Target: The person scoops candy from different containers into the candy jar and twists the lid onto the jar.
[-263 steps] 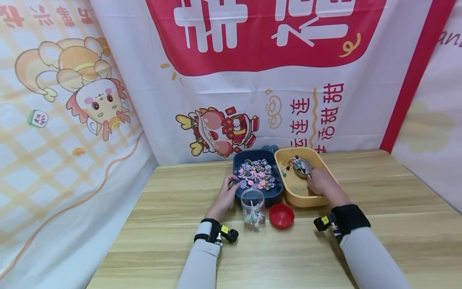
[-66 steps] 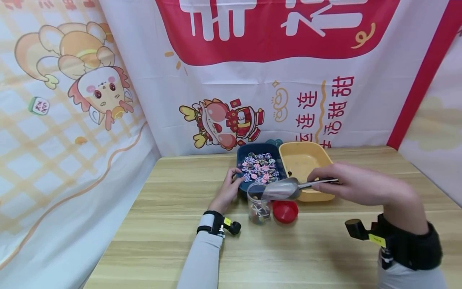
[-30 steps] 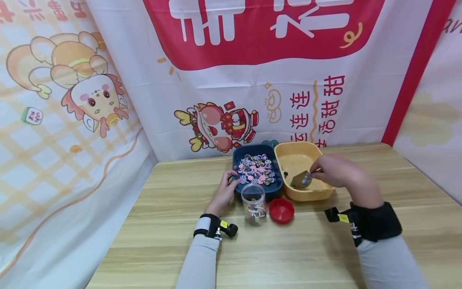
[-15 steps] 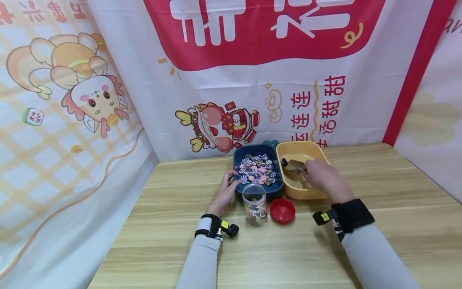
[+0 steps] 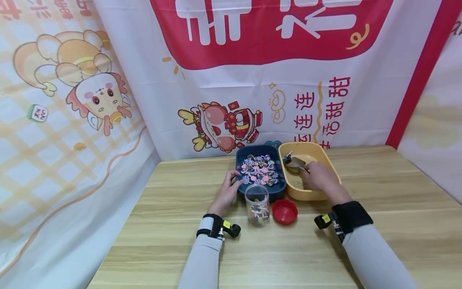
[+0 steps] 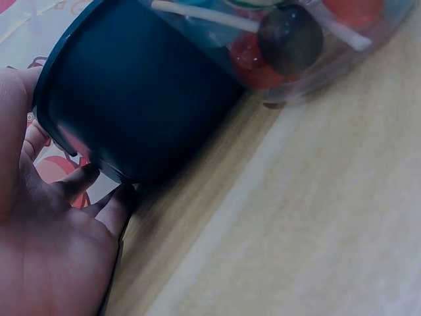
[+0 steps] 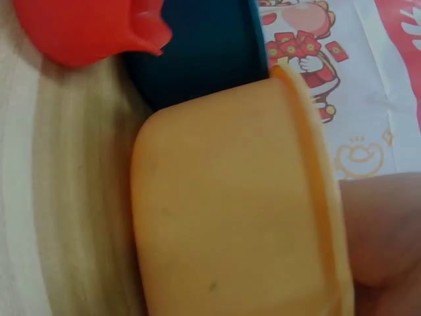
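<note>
My right hand (image 5: 319,176) holds a metal scoop (image 5: 296,162) by its handle inside the yellow bin (image 5: 306,195). A few lollipops (image 5: 288,157) lie at the scoop's mouth, against the bin's left side. With thumb and fingers, my left hand (image 5: 226,194) grips the left edge of the dark blue bin (image 6: 151,99), which is full of swirl-patterned candies (image 5: 258,170). In front of that bin stands a clear jar (image 5: 257,204), uncapped and partly filled with lollipops. The right wrist view shows the yellow bin's outer wall, part of my right hand (image 7: 385,230) and no scoop.
A red lid (image 5: 285,212) lies upturned just right of the jar, before the two bins. Both bins stand side by side at the back of the wooden table (image 5: 252,257), near the printed cloth (image 5: 223,88).
The scoop went from the yellow bin to the jar's mouth, tipped there, and came back. The jar holds more lollipops, the yellow bin fewer. My left hand has stayed at the blue bin.
</note>
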The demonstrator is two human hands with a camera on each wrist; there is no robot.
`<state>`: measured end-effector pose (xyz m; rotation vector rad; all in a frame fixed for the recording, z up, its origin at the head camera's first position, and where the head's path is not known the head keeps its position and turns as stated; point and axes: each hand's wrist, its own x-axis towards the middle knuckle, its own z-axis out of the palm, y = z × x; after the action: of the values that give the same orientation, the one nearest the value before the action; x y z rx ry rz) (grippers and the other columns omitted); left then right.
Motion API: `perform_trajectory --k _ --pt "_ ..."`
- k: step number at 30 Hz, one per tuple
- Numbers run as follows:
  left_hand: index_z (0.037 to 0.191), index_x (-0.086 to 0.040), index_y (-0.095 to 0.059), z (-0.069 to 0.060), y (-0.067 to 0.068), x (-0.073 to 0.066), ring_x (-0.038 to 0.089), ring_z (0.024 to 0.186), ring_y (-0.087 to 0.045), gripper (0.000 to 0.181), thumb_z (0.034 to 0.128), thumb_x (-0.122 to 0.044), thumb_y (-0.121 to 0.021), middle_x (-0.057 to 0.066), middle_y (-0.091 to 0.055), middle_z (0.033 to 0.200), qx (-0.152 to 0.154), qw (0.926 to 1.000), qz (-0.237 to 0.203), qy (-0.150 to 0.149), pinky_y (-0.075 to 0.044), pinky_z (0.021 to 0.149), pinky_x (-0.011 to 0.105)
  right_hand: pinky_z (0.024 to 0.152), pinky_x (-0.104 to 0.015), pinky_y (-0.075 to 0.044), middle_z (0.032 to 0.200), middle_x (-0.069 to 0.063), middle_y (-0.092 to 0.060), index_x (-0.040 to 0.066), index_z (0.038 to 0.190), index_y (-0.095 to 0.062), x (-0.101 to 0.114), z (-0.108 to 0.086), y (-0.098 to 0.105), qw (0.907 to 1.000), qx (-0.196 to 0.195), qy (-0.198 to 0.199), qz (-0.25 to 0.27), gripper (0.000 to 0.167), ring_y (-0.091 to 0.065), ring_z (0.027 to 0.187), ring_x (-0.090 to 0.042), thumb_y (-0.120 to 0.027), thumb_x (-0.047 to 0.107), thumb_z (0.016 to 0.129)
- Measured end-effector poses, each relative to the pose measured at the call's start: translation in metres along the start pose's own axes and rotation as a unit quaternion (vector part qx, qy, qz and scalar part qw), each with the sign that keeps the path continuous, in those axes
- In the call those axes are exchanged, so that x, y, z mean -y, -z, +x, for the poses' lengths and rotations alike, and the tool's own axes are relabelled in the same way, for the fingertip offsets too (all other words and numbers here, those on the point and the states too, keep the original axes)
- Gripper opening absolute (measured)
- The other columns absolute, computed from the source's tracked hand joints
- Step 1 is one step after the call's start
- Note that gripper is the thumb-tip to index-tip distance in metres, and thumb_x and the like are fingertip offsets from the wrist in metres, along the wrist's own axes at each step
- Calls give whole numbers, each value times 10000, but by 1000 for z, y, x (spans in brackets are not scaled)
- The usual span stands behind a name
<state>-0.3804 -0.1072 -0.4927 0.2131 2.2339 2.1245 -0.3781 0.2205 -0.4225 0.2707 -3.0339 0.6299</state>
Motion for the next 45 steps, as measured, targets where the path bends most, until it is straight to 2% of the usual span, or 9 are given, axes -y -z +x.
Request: perform_trajectory --k 4,9,16,24,27,31,36,40,45 --pt "1333 -90 -432 -1 -2 1 417 1547 -103 318 1050 -193 -535 119 -237 1667 18 10000 -20 60 -161 1212 607 558 -370 -437 803 -127 -618 96 753 -615 -2 -2 -2 9995 -131 -272 -116 290 -574 707 -277 -539 217 1005" --pt "1352 -80 -408 -3 -5 5 403 1553 -86 338 1057 -199 -521 96 -227 1669 85 9998 -9 194 -171 1210 607 573 -365 -416 808 -127 -615 73 877 -683 -7 -3 -10 9990 -8 -431 -102 263 -571 719 -280 -546 244 1022" --pt "1313 -107 -439 -6 -2 9 413 1547 -105 288 1051 -187 -528 116 -241 1661 -74 9997 -54 217 -181 1208 607 612 -356 -411 740 -84 -591 54 854 -644 -10 3 -20 9996 268 12 94 251 -552 690 -250 -541 202 1029" --pt "1322 -93 -425 -12 -1 16 395 1548 -113 305 1050 -189 -524 117 -238 1660 -37 9994 -118 319 -186 1205 609 637 -362 -435 789 -71 -605 27 984 -661 -12 -1 -20 9989 275 202 316 185 -560 714 -239 -573 188 1013" --pt "1321 -88 -423 -12 -2 17 390 1550 -109 306 1050 -184 -525 117 -246 1658 -46 9994 -127 303 -175 1211 600 660 -402 -465 831 -93 -619 3 1022 -638 -6 -9 -3 9980 54 498 381 150 -573 734 -253 -576 136 991" --pt "1316 -95 -435 -11 -3 13 417 1545 -113 307 1043 -189 -539 121 -259 1654 -77 9997 -97 223 -168 1212 602 690 -448 -494 949 -169 -655 -45 1159 -618 11 -26 40 9924 -173 1062 601 207 -596 791 -281 -574 50 980" --pt "1316 -94 -445 -5 -3 5 435 1536 -143 315 1038 -196 -554 127 -269 1649 -118 9999 -34 103 -176 1215 590 634 -330 -474 1009 -120 -633 31 1326 -620 31 -67 100 9785 -147 1748 1087 311 -536 771 -229 -600 87 1020" --pt "1347 -82 -430 -2 -3 0 424 1534 -161 350 1042 -208 -548 114 -255 1656 -46 9999 13 144 -195 1215 575 642 -285 -500 996 -32 -611 140 1352 -637 37 -104 129 9671 368 2155 1305 338 -558 824 -209 -640 158 1015" --pt "1358 -92 -426 0 -2 -2 409 1546 -117 356 1048 -223 -539 91 -246 1660 -23 9998 34 182 -167 1214 602 772 -297 -551 1117 53 -639 227 1350 -653 45 -127 140 9560 1565 2220 1105 353 -596 967 -179 -656 280 1001"
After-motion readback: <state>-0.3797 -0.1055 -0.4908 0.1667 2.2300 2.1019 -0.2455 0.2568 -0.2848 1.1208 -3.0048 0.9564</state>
